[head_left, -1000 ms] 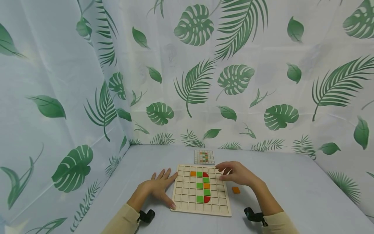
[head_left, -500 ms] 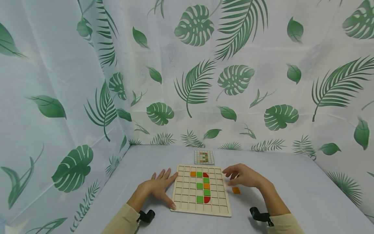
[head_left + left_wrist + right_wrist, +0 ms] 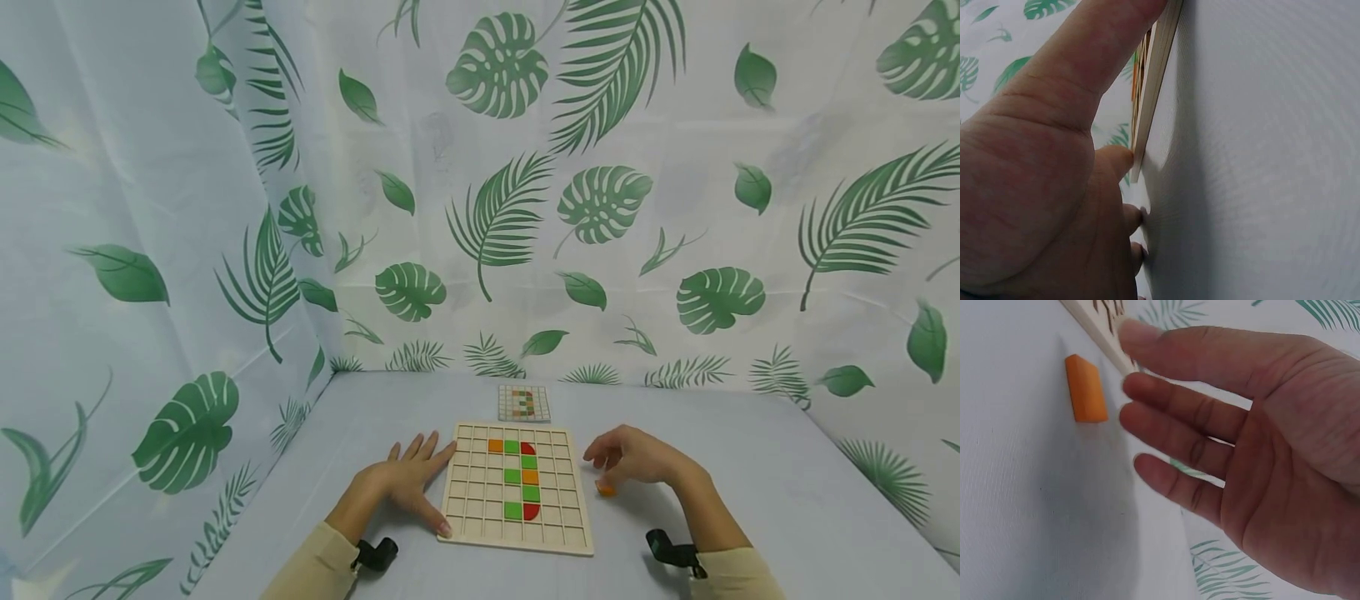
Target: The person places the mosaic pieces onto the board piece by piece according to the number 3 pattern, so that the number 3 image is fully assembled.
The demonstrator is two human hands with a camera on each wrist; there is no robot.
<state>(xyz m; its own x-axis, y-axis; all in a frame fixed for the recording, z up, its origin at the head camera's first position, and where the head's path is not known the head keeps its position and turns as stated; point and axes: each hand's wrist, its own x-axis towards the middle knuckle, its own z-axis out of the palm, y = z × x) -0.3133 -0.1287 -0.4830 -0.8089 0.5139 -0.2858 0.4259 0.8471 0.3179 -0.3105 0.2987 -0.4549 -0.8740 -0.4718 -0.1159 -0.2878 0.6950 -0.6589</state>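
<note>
A wooden grid board [image 3: 558,493] lies flat on the table with green, orange and red tiles set in some of its squares. My left hand [image 3: 405,482] is spread along the board's left side, its thumb at the near corner and its index fingertip by the upper left edge. Right of the board, my right hand [image 3: 641,457] hovers with the thumb overlapping a loose orange square tile [image 3: 607,491] in the head view. In the right wrist view, that tile [image 3: 1088,390] lies on the cloth, a small gap from the loosely bent fingers [image 3: 1172,434].
Behind the board stands a small pattern card [image 3: 524,403] printed with a coloured grid. White cloth covers the table [image 3: 787,475]. A leaf-printed curtain [image 3: 510,250] rises at the back and on the left. Each wrist wears a black camera [image 3: 670,550].
My right hand has drawn back to the right from the board's right edge and come down over the orange tile. The left hand and the board have stayed put.
</note>
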